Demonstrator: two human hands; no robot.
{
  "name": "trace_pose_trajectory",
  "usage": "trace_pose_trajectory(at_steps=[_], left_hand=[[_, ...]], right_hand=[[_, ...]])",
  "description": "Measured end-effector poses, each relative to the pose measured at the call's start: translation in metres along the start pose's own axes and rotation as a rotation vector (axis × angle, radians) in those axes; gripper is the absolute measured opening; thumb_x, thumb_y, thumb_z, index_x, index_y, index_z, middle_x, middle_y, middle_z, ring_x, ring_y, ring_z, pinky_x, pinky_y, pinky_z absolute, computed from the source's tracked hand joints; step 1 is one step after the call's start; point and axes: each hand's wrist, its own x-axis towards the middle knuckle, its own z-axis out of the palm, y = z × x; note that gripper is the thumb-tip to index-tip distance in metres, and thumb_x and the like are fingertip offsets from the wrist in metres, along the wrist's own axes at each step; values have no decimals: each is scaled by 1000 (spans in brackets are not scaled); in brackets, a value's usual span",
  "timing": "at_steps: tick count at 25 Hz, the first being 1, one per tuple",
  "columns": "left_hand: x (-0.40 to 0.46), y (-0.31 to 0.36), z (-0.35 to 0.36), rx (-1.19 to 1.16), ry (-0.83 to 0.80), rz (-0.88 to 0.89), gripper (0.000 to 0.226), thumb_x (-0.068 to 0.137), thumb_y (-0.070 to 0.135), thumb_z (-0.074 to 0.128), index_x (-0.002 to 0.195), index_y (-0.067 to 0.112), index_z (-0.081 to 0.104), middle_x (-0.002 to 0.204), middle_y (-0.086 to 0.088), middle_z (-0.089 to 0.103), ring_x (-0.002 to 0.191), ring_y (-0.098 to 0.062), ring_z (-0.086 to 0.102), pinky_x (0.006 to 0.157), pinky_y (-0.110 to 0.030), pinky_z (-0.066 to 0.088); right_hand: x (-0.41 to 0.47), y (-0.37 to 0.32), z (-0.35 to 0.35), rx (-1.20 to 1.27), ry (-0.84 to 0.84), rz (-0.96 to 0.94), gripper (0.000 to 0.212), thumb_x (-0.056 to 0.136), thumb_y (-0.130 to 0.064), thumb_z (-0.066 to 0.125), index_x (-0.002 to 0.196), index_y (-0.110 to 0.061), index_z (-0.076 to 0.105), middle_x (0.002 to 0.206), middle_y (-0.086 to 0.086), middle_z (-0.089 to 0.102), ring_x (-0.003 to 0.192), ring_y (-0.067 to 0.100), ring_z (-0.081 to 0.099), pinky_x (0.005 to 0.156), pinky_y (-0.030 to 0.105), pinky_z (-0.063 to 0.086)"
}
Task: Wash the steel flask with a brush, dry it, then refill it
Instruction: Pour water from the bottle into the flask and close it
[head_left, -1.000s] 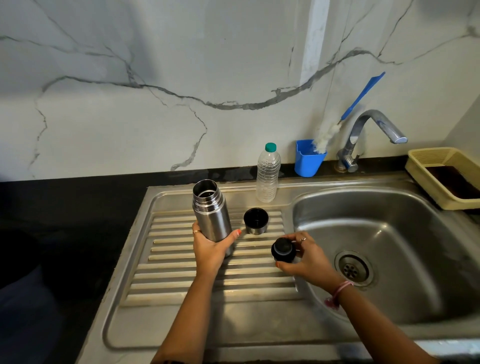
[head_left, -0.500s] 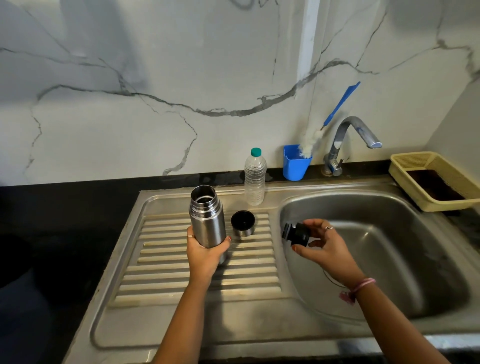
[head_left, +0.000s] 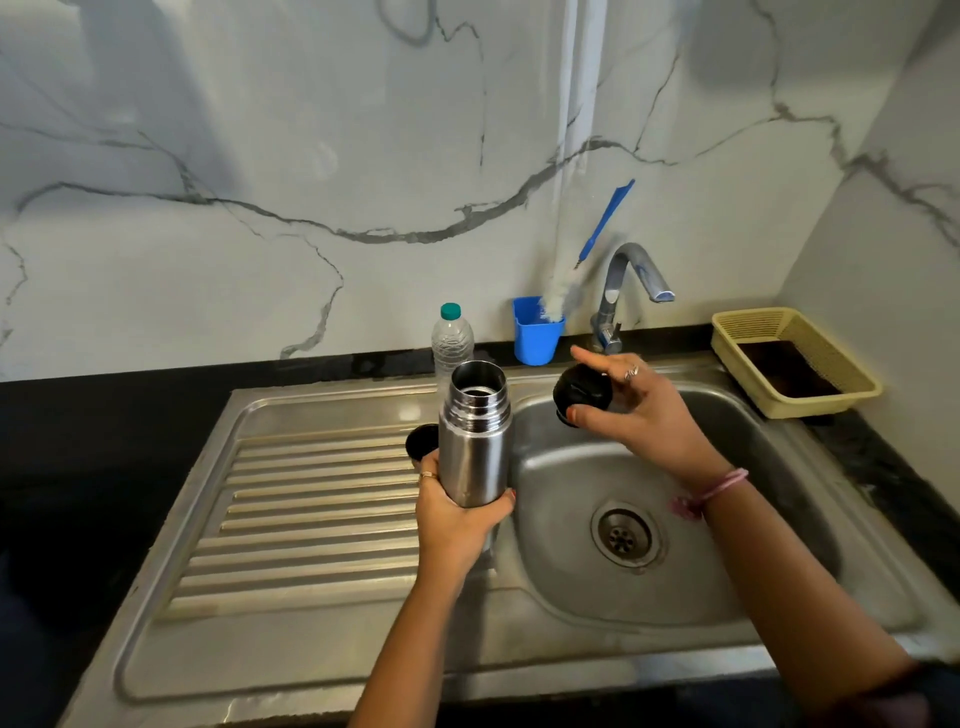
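- head view: left hand (head_left: 457, 519) wraps fingers and thumb around the lower body of the steel flask (head_left: 474, 431), held upright and open-mouthed at the seam between the drainboard (head_left: 311, 499) and the sink basin (head_left: 727, 519).
- flask mouth has no stopper; threaded neck rings show, inside dark.
- right hand (head_left: 644, 410) holds the black stopper (head_left: 582, 392) above the back of the basin, thumb under it, forefinger stretched straight over its top, other fingers curled behind.
- stopper sits apart from the flask, to its right and a little higher.
- black-lined steel cup lid (head_left: 418, 441) stands on the drainboard just behind the flask's left edge, mostly hidden.
- clear plastic water bottle (head_left: 451, 338) with green cap stands upright at the back rim, behind the flask.
- blue holder cup (head_left: 535, 338) beside the tap (head_left: 623, 291) carries a bottle brush (head_left: 605, 218), white bristles down, blue handle leaning on the marble wall.
- drain (head_left: 623, 535) lies in the basin floor, right of the left hand.
- yellow plastic tray (head_left: 800, 405) sits on the black counter at far right, dark inside.
- pink band around the right wrist; rings on both hands.
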Motion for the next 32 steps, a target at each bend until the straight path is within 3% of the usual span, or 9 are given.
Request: trace_pose_trajectory(at_steps=[5,9,18,23,27,32], left_hand=[[-17,4,25,18,-78,20,77,60,0,89,116,27,43,95,13,59,82,-1,59,62,-7,43],[-26,7,38,24,-99,33,76,59,-1,89,114,26,45,95,11,61,82,-3,60,58,-4,45],[-40,14,50,34,-127,31,79,59,4,90,115,31,42,101,8,61,88,-6,61,68,-15,46],[-42,18,52,58,-136,33,79,59,6,91,114,31,41,99,12,59,87,-2,59,67,-13,44],[-44,21,54,78,-156,48,79,58,8,91,116,30,41,99,11,58,87,-1,58,66,-11,43],[-47,23,55,75,-151,51,78,59,8,91,115,30,41,98,13,58,85,-1,58,65,-10,42]], right_hand=[[12,-42,-22,244,-37,-49,51,76,1,75,120,-17,59,110,4,70,103,14,67,92,26,52],[17,-64,-31,369,-126,-148,49,71,-13,79,116,-17,62,114,6,69,110,22,64,95,32,52],[10,-58,-26,248,-388,-122,59,69,-6,80,122,-18,58,120,2,66,113,19,62,96,27,49],[2,-51,-22,269,-363,-68,59,66,-14,81,120,-25,60,117,2,68,112,17,63,96,30,50],[-2,-45,-15,243,-306,-76,62,64,-17,86,120,-25,60,111,-11,67,110,14,62,94,31,51],[-6,-38,-27,312,-453,-11,72,70,-22,75,136,-19,47,132,-2,59,126,16,53,105,32,42]])
